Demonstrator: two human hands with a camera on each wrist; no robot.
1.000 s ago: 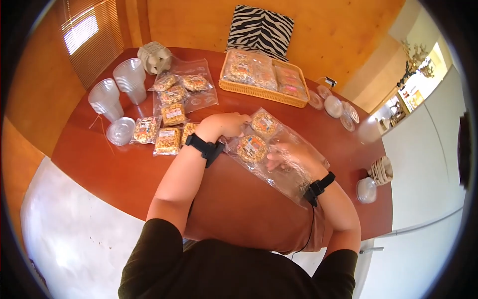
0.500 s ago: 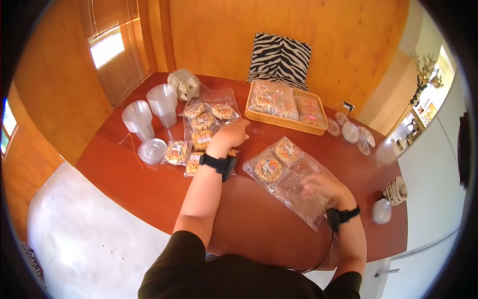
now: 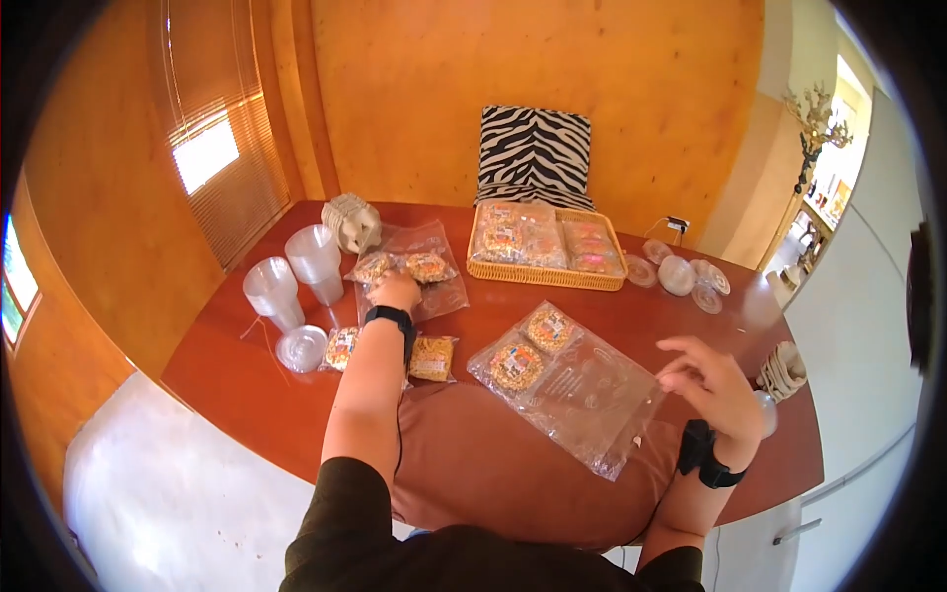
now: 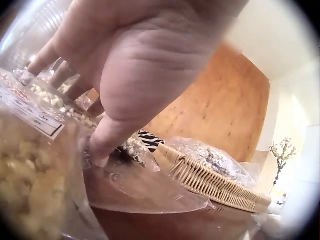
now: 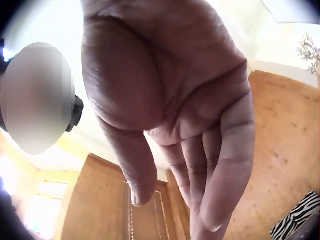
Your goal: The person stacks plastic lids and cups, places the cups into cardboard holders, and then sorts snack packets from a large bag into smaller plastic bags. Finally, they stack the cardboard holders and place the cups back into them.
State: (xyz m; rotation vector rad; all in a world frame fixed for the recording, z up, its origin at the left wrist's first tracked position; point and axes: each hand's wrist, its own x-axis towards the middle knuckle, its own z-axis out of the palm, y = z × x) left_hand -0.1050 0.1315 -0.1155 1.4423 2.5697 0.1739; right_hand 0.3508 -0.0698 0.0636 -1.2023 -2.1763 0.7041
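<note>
My left hand (image 3: 395, 293) is down among the bagged snack cakes on the left of the table. Its thumb and fingers straddle a packet of puffed-grain cake (image 4: 62, 106), gripping it; in the head view the hand hides it. Two round packets (image 3: 429, 266) lie just beyond, and a squarish packet (image 3: 432, 358) sits nearer me. A clear plastic bag (image 3: 592, 405) lies flat mid-table with two round cakes (image 3: 517, 367) inside its far-left end. Raised to the right of that bag, my right hand (image 3: 715, 387) holds nothing, its fingers loosely extended.
Stacked clear cups (image 3: 316, 261) and a clear lid (image 3: 302, 348) stand at left, near a cardboard carton (image 3: 351, 223). A wicker basket (image 3: 547, 276) of bagged snacks is at the back. Lids (image 3: 677, 276) lie right of it; a beige stack (image 3: 785, 371) stands at the right edge.
My left hand left the clear bag and reached left into the loose packets. My right hand lifted off the bag and moved right. The head view has also shifted.
</note>
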